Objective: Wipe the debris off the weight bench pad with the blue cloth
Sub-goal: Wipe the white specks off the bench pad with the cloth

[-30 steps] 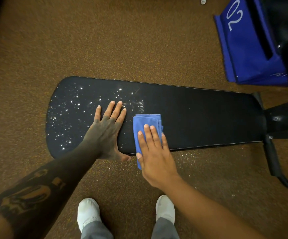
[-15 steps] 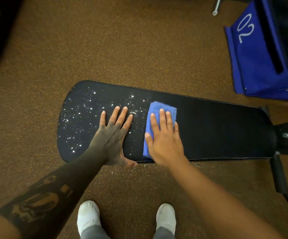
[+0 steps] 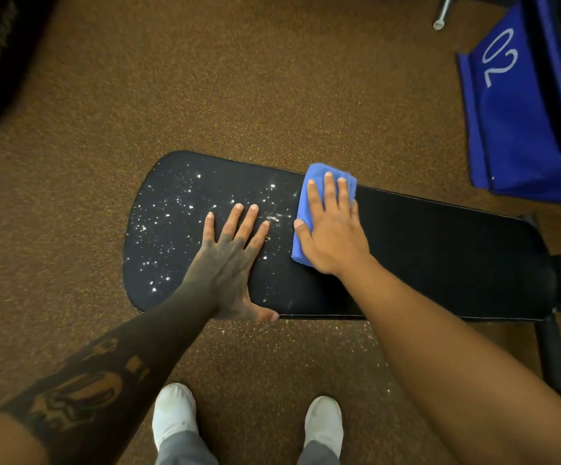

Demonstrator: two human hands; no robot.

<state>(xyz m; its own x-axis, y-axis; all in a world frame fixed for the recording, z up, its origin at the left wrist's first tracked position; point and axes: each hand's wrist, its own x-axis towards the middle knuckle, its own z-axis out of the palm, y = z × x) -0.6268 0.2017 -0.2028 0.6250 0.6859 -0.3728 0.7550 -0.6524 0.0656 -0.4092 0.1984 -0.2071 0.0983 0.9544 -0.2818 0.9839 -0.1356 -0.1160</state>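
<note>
fingers of the right hand lie flat and slightly spread, pressing the blue cloth at the far edge of the weight bench pad. left hand rests flat beside it, fingers splayed among white debris.

A long black padded weight bench pad with a rounded left end lies across speckled brown carpet, its left part strewn with small white flecks of debris while the part to the right of the hands looks clean. The left hand lies flat and spread on the pad, and just beside it the right hand presses flat on a folded blue cloth at the pad's far edge. White shoes stand below, and a blue fabric object marked "02" sits at upper right.
</note>
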